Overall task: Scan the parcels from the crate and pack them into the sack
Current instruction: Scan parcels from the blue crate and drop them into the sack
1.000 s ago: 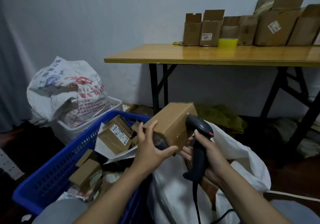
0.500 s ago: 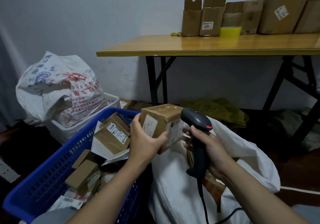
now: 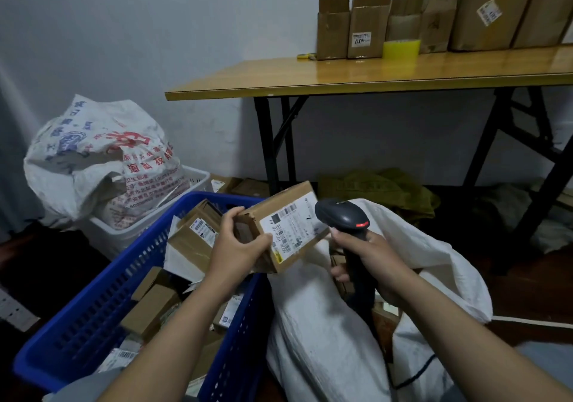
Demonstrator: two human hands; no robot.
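Between the blue plastic crate point(image 3: 102, 305) on the left and the white woven sack point(image 3: 322, 349) on the right, the left hand point(image 3: 238, 246) grips a brown cardboard parcel point(image 3: 288, 224), its white label facing up. Just right, the right hand point(image 3: 369, 262) clasps a black handheld scanner point(image 3: 342, 217), its head touching the parcel.

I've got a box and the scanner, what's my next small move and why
Probably aim the scanner at the label: your left hand holds the box label-up, and the scanner in your right hand sits beside it, above the sack.

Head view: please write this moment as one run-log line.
left hand: holds parcel, label facing camera | right hand: grips scanner beside label | sack: open
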